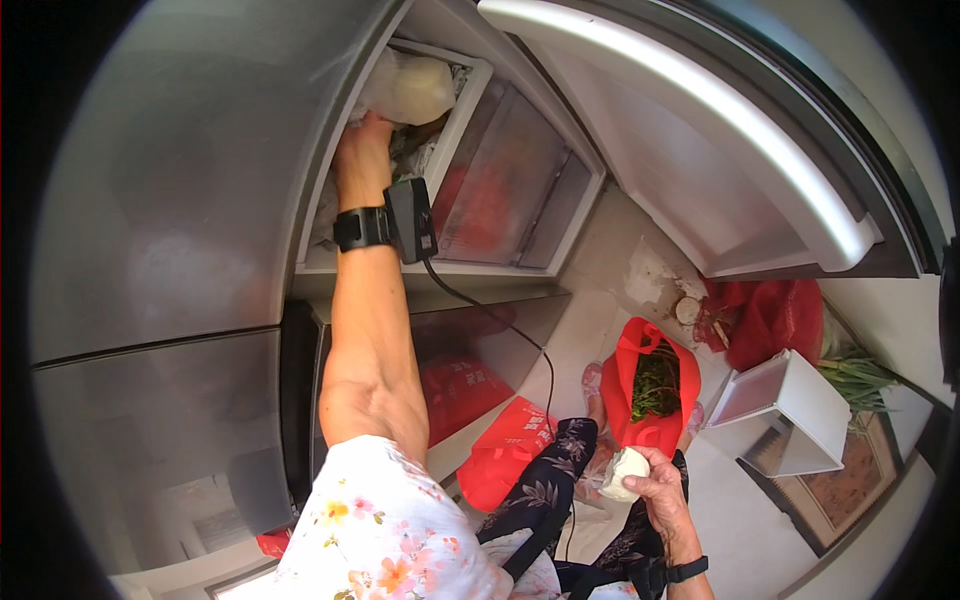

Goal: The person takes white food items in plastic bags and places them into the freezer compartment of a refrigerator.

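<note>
My left hand [367,139] reaches deep into the upper drawer [461,112] of an open refrigerator compartment. Its fingers are hidden among plastic bags, so whether they grip anything does not show. Just beyond it lies a clear plastic bag with a pale, rounded item [420,90]. Low in front of my body, my right hand [660,484] holds a white, bun-like piece of food [624,476] between thumb and fingers. A strapped device [411,221] with a black cable sits on my left wrist.
The refrigerator door [675,150] stands wide on the right. Below the drawer is a translucent-fronted drawer [495,187]. Red bags [510,450] lie on the floor, one holding leafy greens [656,382]. A white plastic bin [810,420], a red mesh sack [780,322] and green onions [859,379] lie at the right.
</note>
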### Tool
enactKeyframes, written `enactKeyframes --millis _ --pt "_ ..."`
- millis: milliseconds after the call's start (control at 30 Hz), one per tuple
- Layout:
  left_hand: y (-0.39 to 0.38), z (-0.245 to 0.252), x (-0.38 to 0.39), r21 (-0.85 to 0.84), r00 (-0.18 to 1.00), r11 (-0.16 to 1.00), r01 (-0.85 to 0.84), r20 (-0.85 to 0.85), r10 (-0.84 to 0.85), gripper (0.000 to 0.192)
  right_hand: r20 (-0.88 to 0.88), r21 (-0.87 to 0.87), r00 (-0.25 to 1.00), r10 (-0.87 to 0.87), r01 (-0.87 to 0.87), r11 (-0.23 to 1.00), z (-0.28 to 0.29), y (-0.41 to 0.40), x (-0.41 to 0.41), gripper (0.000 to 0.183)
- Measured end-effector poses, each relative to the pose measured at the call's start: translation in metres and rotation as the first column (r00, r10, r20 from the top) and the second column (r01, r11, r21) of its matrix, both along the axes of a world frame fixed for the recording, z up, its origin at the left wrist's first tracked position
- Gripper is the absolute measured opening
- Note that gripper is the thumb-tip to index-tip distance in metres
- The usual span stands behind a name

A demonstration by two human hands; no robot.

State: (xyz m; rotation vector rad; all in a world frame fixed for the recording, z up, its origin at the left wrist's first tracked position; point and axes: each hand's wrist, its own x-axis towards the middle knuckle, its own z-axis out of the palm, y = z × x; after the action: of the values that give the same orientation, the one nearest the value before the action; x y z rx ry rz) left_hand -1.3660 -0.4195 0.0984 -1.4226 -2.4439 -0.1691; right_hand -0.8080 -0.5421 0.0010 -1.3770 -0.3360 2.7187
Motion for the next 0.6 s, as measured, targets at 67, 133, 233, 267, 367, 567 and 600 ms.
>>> enactKeyframes --millis 67,133,233,267,367,567,600 --pt "0.007 0.0 0.019 0.202 0.978 0.979 -0.008 0.207 -0.035 0.031 0.005 -0.002 1.0 -0.007 0.007 1.0 0.001 0.001 -0.001 0.052" --pt "0.006 0.005 0.041 0.433 0.887 0.899 -0.072 0.439 -0.141 0.032 -0.006 -0.005 1.0 -0.013 0.013 1.0 0.003 0.002 -0.003 0.053" --pt "0.001 0.009 0.069 0.622 0.703 0.755 -0.208 0.632 -0.327 0.033 -0.024 0.003 0.999 -0.026 0.027 1.0 0.004 0.006 -0.006 0.053" --pt "-0.002 0.011 0.075 0.637 0.664 0.733 -0.238 0.657 -0.356 0.034 -0.028 0.006 0.999 -0.03 0.031 1.0 0.004 0.006 -0.006 0.053" --pt "-0.012 0.018 0.093 0.608 0.662 0.76 -0.23 0.67 -0.336 0.036 -0.042 0.019 0.998 -0.046 0.047 0.999 0.004 0.005 -0.006 0.053" --pt "-0.03 0.018 0.101 0.626 0.352 0.682 -0.377 0.778 -0.52 0.038 -0.023 0.052 0.998 -0.067 0.068 0.996 0.002 0.006 -0.005 0.052" --pt "-0.03 0.02 0.105 0.623 0.19 0.631 -0.462 0.765 -0.616 0.037 -0.02 0.056 0.998 -0.064 0.065 0.996 0.003 0.006 -0.005 0.051"
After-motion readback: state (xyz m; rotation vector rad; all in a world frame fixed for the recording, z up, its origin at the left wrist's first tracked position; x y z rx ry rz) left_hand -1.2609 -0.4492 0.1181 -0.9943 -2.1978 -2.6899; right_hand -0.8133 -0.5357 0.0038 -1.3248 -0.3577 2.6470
